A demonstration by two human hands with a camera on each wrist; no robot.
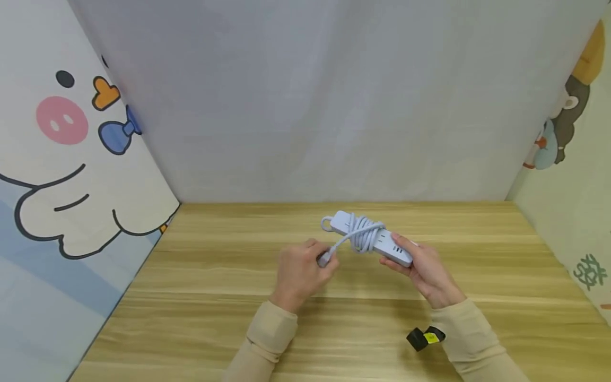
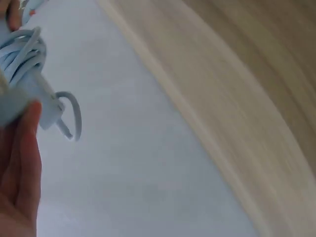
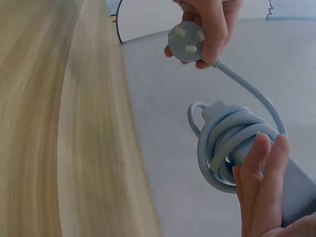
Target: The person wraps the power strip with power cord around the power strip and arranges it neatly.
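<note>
A white power strip (image 1: 393, 249) is held above the table, tilted, its cord (image 1: 364, 233) wound several times around its middle. My right hand (image 1: 429, 270) grips the strip's near right end, thumb on the socket face. The left hand (image 1: 304, 271) pinches the plug (image 1: 324, 259) at the cord's free end, left of the strip. Flat prongs show on that plug (image 3: 187, 42) in the right wrist view. One stretch of cord (image 3: 256, 94) runs from the plug back to the coils. In the left wrist view the plug is blurred and partly cut off.
On the wood-grain table (image 1: 215, 297) lies a black strap with a yellow label (image 1: 426, 338), close to the right sleeve. A pale grey curtain (image 1: 305, 106) stands behind the table. Cartoon-printed panels border the left (image 1: 95, 212) and right (image 1: 568, 212) sides.
</note>
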